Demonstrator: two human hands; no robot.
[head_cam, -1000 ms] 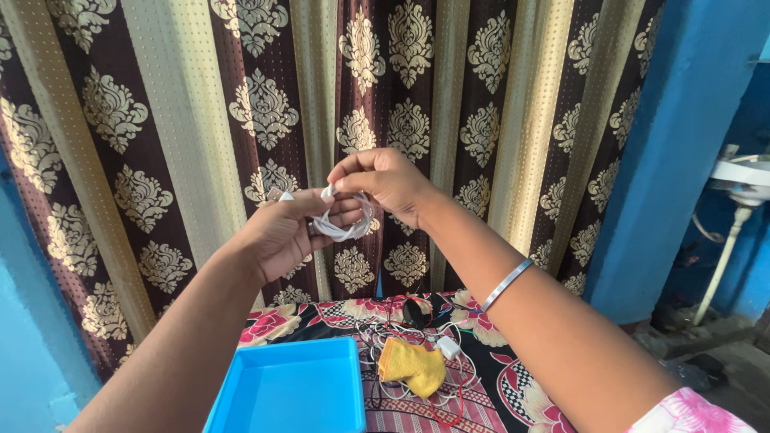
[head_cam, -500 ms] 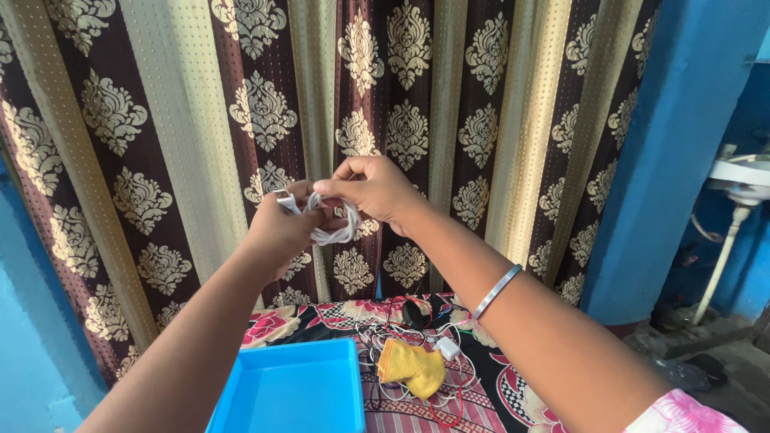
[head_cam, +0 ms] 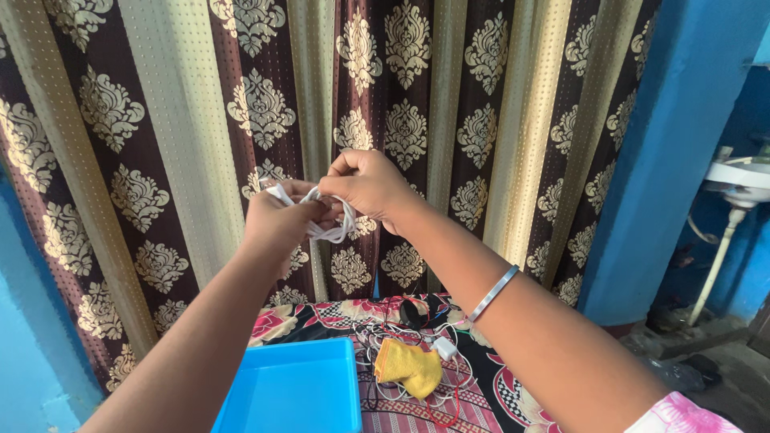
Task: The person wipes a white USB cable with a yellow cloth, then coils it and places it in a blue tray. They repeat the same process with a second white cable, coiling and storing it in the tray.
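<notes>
While both hands point(head_cam: 321, 204) grip a coiled white cable point(head_cam: 329, 228), the blue tray point(head_cam: 293, 393) lies bare.

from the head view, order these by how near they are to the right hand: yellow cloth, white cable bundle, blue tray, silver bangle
1. white cable bundle: pinched by the right hand, shared with the left hand.
2. silver bangle: down the same forearm, toward the lower right.
3. yellow cloth: below on the patterned table cover.
4. blue tray: lower left; close to the cloth's rank, hard to separate.

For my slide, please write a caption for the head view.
Both hands, left hand and right hand, hold a coiled white cable above a blue tray.
</notes>
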